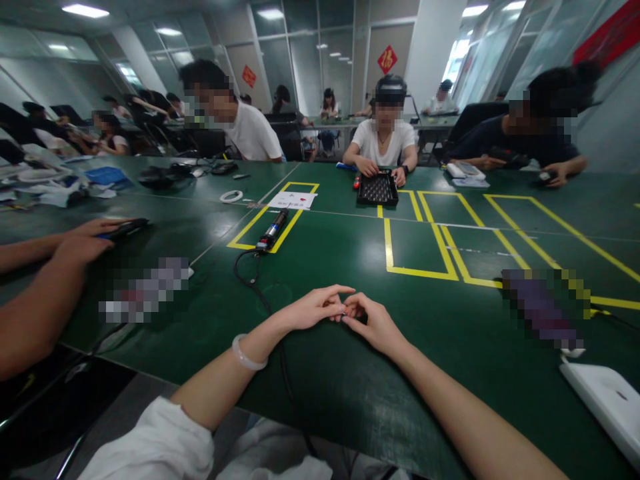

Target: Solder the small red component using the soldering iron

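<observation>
Low centre of frame: left hand [313, 310] & right hand [373, 323] met fingertip to fingertip on dark green table [350, 387], pinching a tiny pale item [343, 311], too small to ID. Black corded power screwdriver [273, 231] lay well apart, up-left by yellow tape.

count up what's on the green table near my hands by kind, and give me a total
Electric screwdriver with black cable: 1
White paper sheet: 1
White ring of tape: 1
Black tray: 1
White flat device: 1
Total: 5
The left hand and right hand meet fingertip to fingertip on something too small to identify.
</observation>
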`<act>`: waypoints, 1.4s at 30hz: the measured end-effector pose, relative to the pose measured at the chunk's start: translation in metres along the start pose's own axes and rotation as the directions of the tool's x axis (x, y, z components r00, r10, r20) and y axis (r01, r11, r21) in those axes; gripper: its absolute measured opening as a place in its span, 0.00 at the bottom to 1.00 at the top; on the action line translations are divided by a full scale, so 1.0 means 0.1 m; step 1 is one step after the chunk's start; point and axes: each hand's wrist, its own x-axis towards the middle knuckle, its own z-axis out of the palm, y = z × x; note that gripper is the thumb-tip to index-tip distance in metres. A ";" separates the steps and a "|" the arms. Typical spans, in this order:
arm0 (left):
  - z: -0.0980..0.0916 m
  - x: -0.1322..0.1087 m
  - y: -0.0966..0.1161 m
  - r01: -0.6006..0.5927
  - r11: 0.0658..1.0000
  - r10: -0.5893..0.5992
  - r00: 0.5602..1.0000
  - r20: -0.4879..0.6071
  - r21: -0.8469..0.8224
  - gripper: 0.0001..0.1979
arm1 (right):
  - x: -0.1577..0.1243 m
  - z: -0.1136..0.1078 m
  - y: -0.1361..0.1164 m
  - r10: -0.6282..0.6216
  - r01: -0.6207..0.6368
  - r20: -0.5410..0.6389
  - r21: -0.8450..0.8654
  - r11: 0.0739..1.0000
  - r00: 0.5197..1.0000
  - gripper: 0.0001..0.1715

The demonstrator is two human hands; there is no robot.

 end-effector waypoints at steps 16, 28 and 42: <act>-0.03 0.01 -0.07 -0.040 0.988 0.057 0.993 -0.107 0.148 0.19 | 0.00 0.01 0.09 0.040 -0.046 -0.067 -0.090 0.995 0.997 0.05; -0.01 -0.02 0.03 -0.102 0.951 0.147 0.980 -0.137 0.292 0.14 | 0.04 0.01 0.11 0.114 -0.109 -0.081 0.064 0.992 0.990 0.07; 0.02 -0.02 0.05 -0.070 0.953 0.119 0.982 -0.150 0.294 0.11 | 0.03 -0.03 0.05 0.129 -0.128 -0.017 0.043 0.991 0.991 0.13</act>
